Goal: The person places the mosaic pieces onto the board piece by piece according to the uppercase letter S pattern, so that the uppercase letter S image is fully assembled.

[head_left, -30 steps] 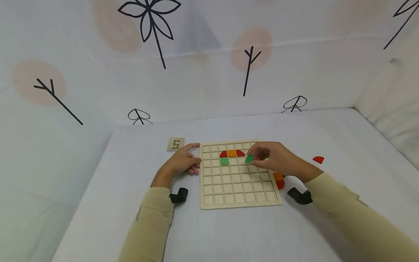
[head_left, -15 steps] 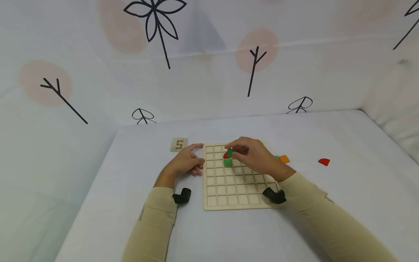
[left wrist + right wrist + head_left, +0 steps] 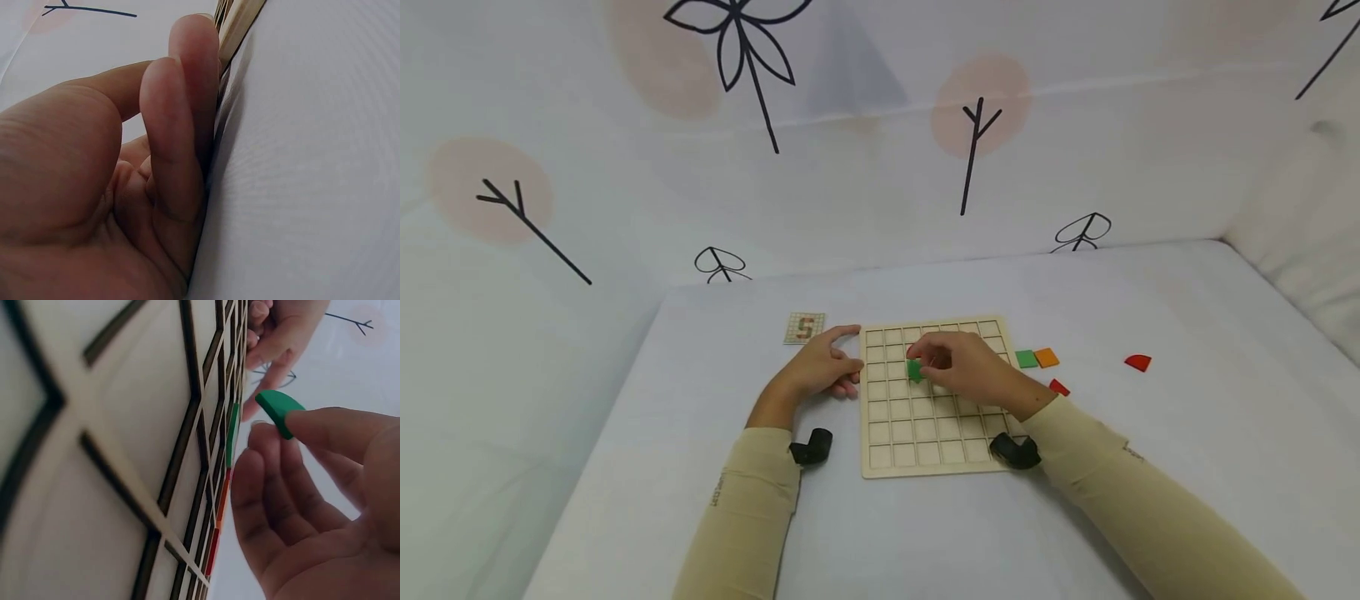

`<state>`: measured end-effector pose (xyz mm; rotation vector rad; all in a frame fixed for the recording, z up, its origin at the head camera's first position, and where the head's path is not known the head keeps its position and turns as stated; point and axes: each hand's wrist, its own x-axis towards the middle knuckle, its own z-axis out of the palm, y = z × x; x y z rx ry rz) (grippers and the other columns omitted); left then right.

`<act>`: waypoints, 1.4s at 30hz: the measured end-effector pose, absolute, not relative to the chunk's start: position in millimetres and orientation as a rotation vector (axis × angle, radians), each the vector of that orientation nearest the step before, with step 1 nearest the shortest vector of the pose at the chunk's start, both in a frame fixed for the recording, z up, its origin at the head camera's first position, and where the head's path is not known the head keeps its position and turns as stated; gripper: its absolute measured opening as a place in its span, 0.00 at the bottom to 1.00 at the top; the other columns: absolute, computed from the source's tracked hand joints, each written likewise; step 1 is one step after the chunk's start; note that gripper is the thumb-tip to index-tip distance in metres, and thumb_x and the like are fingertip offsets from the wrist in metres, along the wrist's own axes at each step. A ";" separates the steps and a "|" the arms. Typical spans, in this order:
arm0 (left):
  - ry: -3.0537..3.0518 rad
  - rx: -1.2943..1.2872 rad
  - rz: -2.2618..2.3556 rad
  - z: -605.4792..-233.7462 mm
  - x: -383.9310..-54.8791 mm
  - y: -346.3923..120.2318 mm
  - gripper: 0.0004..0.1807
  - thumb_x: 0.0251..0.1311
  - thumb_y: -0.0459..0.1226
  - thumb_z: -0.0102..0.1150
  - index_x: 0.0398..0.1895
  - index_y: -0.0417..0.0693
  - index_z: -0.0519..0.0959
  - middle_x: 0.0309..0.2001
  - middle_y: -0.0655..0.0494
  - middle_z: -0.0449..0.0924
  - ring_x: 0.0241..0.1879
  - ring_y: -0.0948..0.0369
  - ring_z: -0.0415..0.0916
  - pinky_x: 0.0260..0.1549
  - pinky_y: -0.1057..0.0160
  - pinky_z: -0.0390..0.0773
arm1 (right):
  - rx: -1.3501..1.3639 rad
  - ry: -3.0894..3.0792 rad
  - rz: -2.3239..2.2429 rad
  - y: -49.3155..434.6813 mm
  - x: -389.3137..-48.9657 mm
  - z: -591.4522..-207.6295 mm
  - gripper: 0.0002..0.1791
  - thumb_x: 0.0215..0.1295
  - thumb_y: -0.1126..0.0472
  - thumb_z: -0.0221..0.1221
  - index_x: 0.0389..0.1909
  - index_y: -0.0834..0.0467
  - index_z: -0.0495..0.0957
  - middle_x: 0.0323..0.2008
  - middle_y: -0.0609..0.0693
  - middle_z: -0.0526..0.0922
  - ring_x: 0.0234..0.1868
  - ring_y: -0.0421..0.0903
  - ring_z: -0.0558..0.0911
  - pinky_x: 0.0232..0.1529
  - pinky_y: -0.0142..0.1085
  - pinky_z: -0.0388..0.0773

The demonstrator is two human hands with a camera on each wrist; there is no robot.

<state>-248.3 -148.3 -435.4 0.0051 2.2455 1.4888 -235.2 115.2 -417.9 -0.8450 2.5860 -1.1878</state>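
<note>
Pinches 1 green round-edged piece (image 3: pixel 278 407) between close-drawn digits of the right hand (image 3: pixel 961 367), above the far left of the grid board (image 3: pixel 928 453). Slants its straight edge down rightward in the right wrist view, with curve facing upper right. Touches the left edge with 2 spread digits of the left hand (image 3: pixel 817 367), gripping nothing.

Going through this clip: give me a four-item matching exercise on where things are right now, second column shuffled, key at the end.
1. left hand
2. right hand
3. small card
4. orange square

A. right of the board, beside a green square
B. pinching a green piece
C. fingertips at the board's left edge
D. left of the board, bearing a figure

Pairs: 1-C, 2-B, 3-D, 4-A
</note>
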 end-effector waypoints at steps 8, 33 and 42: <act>2.243 -0.003 1.507 -435.9 -248.3 -149.8 0.38 0.67 0.32 0.60 0.77 0.57 0.58 0.28 0.50 0.81 0.19 0.62 0.81 0.20 0.68 0.80 | -0.801 2.546 -1.133 115.4 -236.6 -420.0 0.08 0.65 0.65 0.64 0.44 0.55 0.83 0.33 0.47 0.82 0.34 0.43 0.77 0.37 0.33 0.78; 2.231 -0.020 1.496 -432.6 -248.0 -148.0 0.37 0.68 0.33 0.59 0.77 0.60 0.57 0.29 0.50 0.81 0.20 0.61 0.82 0.21 0.68 0.81 | -0.877 2.556 -1.072 116.1 -235.7 -422.2 0.09 0.64 0.66 0.65 0.44 0.56 0.87 0.37 0.47 0.85 0.32 0.40 0.75 0.33 0.29 0.76; 2.234 -0.015 1.493 -434.6 -248.1 -149.5 0.38 0.68 0.33 0.59 0.77 0.60 0.57 0.28 0.50 0.82 0.19 0.62 0.81 0.20 0.68 0.81 | -0.921 2.571 -1.038 114.3 -234.6 -425.2 0.09 0.63 0.66 0.67 0.42 0.56 0.88 0.37 0.47 0.83 0.32 0.40 0.76 0.34 0.30 0.77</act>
